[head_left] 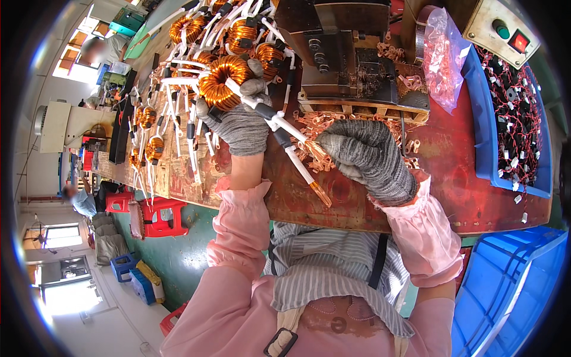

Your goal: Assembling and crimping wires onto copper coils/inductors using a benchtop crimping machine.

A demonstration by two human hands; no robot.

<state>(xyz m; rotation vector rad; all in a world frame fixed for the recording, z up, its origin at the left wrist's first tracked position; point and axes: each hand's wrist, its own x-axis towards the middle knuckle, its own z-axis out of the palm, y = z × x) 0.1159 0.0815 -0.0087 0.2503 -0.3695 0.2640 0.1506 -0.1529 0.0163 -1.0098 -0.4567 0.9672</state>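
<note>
My left hand (241, 122), in a grey knit glove, is closed around a ring-shaped coil (223, 80) wound with copper wire. Two white-sleeved leads with black bands run from the coil toward the right. One lead (302, 165) slants down past the pile and ends in bare copper. The other lead (289, 127) reaches the fingertips of my right hand (369, 157), also gloved in grey. Those fingers are pinched together at its copper end; whether a small part is between them is hidden. Loose copper lugs (318, 159) lie heaped just behind and below the fingertips.
A dark metal press (351, 65) stands on a wooden pallet at the back. Many similar coils (242, 35) crowd the table's left. At right are a bag of copper lugs (440, 62), a control box (502, 30) and a blue bin (485, 137) of small wired parts.
</note>
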